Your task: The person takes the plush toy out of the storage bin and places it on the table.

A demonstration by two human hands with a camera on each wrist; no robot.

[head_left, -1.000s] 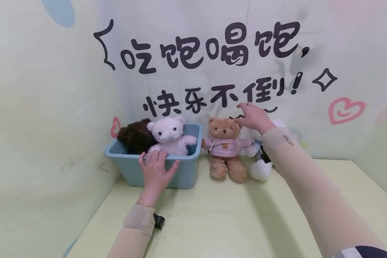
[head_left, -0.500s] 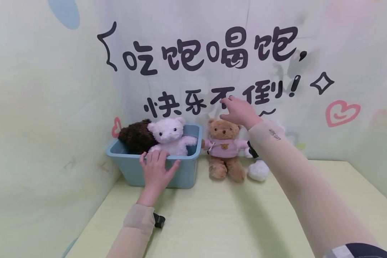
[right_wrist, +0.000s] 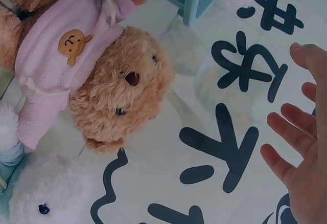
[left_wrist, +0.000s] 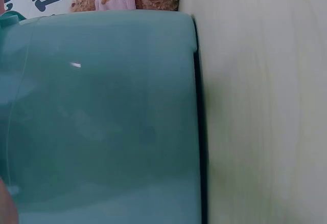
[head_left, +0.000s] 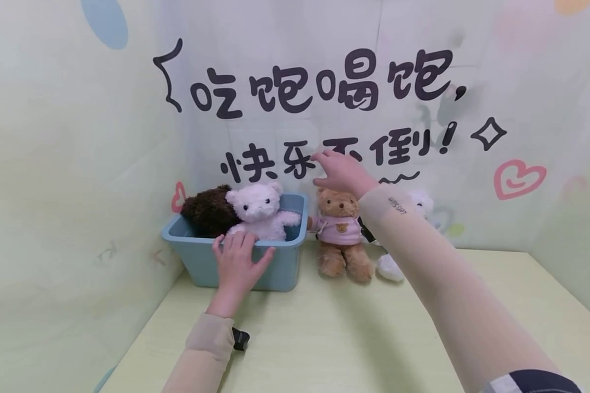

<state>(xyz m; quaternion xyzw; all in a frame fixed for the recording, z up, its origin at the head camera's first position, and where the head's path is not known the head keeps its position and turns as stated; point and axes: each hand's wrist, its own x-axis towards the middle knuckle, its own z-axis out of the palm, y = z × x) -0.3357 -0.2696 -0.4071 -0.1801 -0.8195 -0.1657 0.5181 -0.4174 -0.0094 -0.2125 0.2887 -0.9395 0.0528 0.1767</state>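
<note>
A blue plastic bin [head_left: 285,267] stands on the table at the left, holding a white teddy bear [head_left: 260,210] and a dark brown furry plush toy [head_left: 207,212]. My left hand [head_left: 238,267] grips its front rim, fingers over the edge and thumb outside. To the right of the bin sits a light brown teddy bear [head_left: 343,229] in a pink hoodie. Above its head my right hand [head_left: 341,170] hovers with spread fingers and nothing in it. A second white plush toy [head_left: 420,203] is partly hidden behind my right forearm; the right wrist view shows its head [right_wrist: 53,193] beside the brown bear.
A pale yellow table [head_left: 295,338] carries the bin and the toys. Behind them rises a white wall [head_left: 472,213] with large black lettering and a pink heart. Another wall [head_left: 78,218] bounds the left side, close to the bin.
My right hand has moved left, from over the white plush toy's side to above the brown bear and nearer the bin. The left hand stays on the rim. The camera view has tilted slightly.
</note>
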